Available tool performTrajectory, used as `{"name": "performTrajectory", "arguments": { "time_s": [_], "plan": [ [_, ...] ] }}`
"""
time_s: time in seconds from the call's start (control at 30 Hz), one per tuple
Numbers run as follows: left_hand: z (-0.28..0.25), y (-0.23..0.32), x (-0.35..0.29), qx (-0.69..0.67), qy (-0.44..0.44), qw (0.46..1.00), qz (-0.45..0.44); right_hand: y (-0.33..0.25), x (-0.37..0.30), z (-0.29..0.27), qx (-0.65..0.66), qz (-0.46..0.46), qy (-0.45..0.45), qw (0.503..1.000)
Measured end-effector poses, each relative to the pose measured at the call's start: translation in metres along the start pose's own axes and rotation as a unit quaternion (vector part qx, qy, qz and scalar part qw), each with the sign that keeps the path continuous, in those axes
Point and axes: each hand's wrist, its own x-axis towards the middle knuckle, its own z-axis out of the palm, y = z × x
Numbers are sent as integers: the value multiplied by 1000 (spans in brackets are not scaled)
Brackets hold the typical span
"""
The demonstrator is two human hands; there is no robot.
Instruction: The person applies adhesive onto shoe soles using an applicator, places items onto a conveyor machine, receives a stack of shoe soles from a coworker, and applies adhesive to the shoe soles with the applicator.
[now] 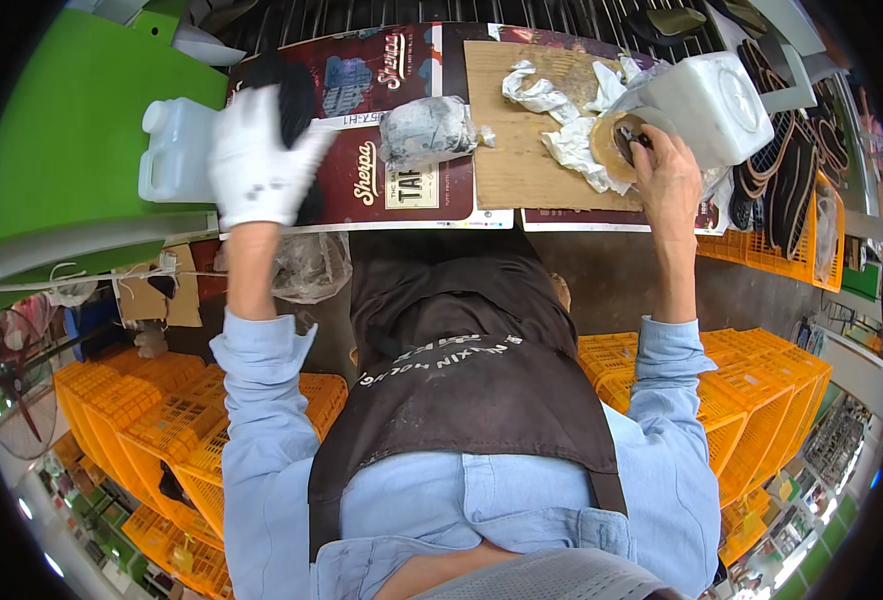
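My left hand (259, 160), in a white glove, hovers over the left of the table with thumb and fingers apart, slightly blurred. Partly behind it lies a soft black thing (286, 90) whose kind I cannot make out. A translucent white jug (176, 150) stands beside that hand. At the right, my bare right hand (669, 180) has its fingers closed on a small dark piece inside a round amber-coloured dish (609, 152). A large white plastic jug (711, 108) lies tilted just beyond this hand. Crumpled white paper (571, 150) surrounds the dish.
Between my hands sits a grey plastic-wrapped bundle (426, 132) on maroon printed cardboard (346, 185). Brown cardboard (506, 170) lies under the paper. Dark shoe-like pieces (786, 180) fill an orange crate at right. Orange crates (701, 400) stand on both sides; a green panel (66, 120) rises at left.
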Motion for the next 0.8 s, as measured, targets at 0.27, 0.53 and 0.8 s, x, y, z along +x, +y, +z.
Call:
{"name": "performTrajectory", "arguments": {
  "time_s": [0.27,0.53,0.8],
  "plan": [
    [75,68,14,-188,-225,949,118,1,0,-5,9,-10,-2,1000],
    [86,82,31,-288,-192,929,129,1,-2,-7,20,4,9,1000],
    [77,79,33,-194,-163,954,157,-2,0,-8,57,42,28,997]
  ]
}}
